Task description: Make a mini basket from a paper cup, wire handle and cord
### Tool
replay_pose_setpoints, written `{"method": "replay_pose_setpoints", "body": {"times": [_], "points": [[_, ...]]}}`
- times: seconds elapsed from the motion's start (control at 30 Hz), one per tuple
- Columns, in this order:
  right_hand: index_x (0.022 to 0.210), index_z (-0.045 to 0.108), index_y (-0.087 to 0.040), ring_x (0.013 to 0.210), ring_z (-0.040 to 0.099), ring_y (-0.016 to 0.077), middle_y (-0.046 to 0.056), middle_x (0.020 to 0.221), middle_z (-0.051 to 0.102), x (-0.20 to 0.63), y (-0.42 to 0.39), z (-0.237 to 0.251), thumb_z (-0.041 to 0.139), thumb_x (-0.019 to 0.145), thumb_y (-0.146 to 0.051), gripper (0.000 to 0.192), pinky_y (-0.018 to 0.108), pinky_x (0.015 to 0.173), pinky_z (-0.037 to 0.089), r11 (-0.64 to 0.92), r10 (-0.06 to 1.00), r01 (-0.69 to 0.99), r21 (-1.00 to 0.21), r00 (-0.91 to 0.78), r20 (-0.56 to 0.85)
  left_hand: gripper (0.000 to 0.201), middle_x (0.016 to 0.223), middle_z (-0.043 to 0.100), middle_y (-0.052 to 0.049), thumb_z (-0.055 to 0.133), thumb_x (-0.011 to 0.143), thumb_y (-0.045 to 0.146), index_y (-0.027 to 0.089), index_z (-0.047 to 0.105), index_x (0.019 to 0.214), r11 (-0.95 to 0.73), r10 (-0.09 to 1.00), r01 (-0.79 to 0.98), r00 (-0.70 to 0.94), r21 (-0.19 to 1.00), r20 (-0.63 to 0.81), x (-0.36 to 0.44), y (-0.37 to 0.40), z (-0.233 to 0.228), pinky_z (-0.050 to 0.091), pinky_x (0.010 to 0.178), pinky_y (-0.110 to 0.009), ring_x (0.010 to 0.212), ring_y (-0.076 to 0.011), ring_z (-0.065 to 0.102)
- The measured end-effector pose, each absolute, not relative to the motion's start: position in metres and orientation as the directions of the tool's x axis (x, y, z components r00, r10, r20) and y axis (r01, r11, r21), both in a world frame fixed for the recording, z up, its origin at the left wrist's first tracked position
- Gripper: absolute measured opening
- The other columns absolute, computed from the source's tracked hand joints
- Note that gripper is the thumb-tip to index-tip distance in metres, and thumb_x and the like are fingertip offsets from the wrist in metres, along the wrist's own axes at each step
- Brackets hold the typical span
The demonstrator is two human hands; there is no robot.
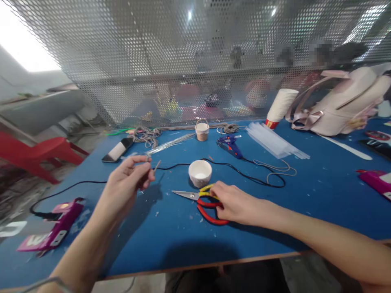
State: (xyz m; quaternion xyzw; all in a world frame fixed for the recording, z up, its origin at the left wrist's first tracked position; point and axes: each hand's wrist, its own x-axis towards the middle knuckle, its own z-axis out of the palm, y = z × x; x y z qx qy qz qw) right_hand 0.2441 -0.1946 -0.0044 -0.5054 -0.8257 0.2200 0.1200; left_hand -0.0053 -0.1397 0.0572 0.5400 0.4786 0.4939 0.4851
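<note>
Centre frame, right hand point(235, 203) closes on red-handled scissors point(203, 201) lying on the blue table point(171, 240); left hand point(128, 181) pinches a short twine piece point(156, 166); a careless lift could tip the nearby white cup point(200, 173).

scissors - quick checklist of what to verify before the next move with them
1. Right hand on the handles of the scissors: ok.
2. Scissors lying flat on the blue table, blades shut: ok.
3. Left hand pinches a short cord piece, raised above the table: ok.
4. White cup stands upright, apart from the blades: ok.
5. Black cable runs behind the cup, off the blades: ok.
6. Fingers through the handle loops: cannot tell.
</note>
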Motion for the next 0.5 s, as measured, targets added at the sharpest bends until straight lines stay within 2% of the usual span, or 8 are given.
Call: {"method": "replay_pose_setpoints", "body": {"times": [0.07,0.13,0.17,0.23,0.3,0.4,0.5], "points": [[0.087,0.055,-0.017,0.066,0.052,0.0147,0.004,0.082,0.06,0.249,-0.199,-0.003,0.057,0.066,-0.01,0.022,0.026,0.056,0.04,0.185,0.933,0.69,-0.7,-0.347,-0.095,0.016,0.059,0.06,0.004,0.067,0.072,0.026,0.018,0.058,0.082,-0.06,0.998,0.026,0.024,0.998,0.059,-0.01,-0.141,0.05,0.031,0.044,-0.018,0.048,-0.007,0.047],[0.099,0.054,-0.018,0.069,0.054,0.0135,0.002,0.083,0.059,0.254,-0.206,-0.003,0.06,0.069,-0.015,0.031,0.025,0.06,0.042,-0.026,0.935,0.467,-0.884,-0.3,-0.186,0.018,0.06,0.059,0.004,0.069,0.07,0.028,0.016,0.06,0.081,-0.044,0.999,-0.004,-0.013,0.999,0.044,-0.013,-0.143,0.043,0.029,0.043,-0.018,0.047,-0.0064,0.045],[0.109,0.051,-0.019,0.071,0.055,0.0133,0.002,0.086,0.058,0.255,-0.209,-0.002,0.063,0.069,-0.019,0.041,0.026,0.062,0.043,-0.109,0.93,0.327,-0.939,-0.299,-0.213,0.019,0.06,0.057,0.004,0.069,0.069,0.029,0.016,0.06,0.08,-0.033,0.999,-0.024,-0.022,0.999,0.032,-0.014,-0.144,0.039,0.028,0.043,-0.018,0.046,-0.0057,0.043],[0.123,0.041,-0.021,0.069,0.052,0.0117,0.001,0.085,0.053,0.255,-0.213,-0.001,0.072,0.065,-0.025,0.066,0.025,0.06,0.042,-0.187,0.92,0.076,-0.979,-0.336,-0.201,0.019,0.059,0.055,0.004,0.069,0.069,0.03,0.016,0.061,0.078,-0.01,1.0,-0.061,-0.019,0.998,0.009,-0.013,-0.146,0.034,0.027,0.044,-0.018,0.045,-0.0048,0.04],[0.126,0.037,-0.023,0.059,0.044,0.008,-0.003,0.077,0.046,0.25,-0.213,0.0,0.077,0.061,-0.03,0.076,0.021,0.051,0.035,-0.22,0.903,-0.077,-0.972,-0.392,-0.173,0.021,0.06,0.054,0.004,0.068,0.071,0.033,0.015,0.06,0.077,0.019,1.0,-0.089,-0.002,0.996,-0.019,-0.009,-0.148,0.031,0.026,0.044,-0.019,0.045,-0.0048,0.038],[0.112,0.043,-0.024,0.049,0.028,0.0041,-0.008,0.066,0.036,0.235,-0.208,0.004,0.073,0.067,-0.039,0.056,0.019,0.045,0.024,-0.302,0.867,-0.141,-0.943,-0.452,-0.21,0.023,0.061,0.053,0.004,0.067,0.072,0.037,0.015,0.06,0.075,0.069,0.997,-0.126,0.033,0.99,-0.065,-0.002,-0.152,0.03,0.027,0.044,-0.019,0.045,-0.005,0.037],[0.099,0.043,-0.022,0.05,0.028,0.0048,-0.008,0.065,0.035,0.219,-0.202,0.006,0.071,0.07,-0.044,0.046,0.018,0.045,0.024,-0.29,0.854,-0.083,-0.953,-0.473,-0.219,0.022,0.061,0.052,0.003,0.068,0.071,0.035,0.014,0.061,0.074,0.087,0.995,-0.154,0.061,0.984,-0.079,0.002,-0.158,0.028,0.027,0.044,-0.019,0.045,-0.0046,0.037]]}}
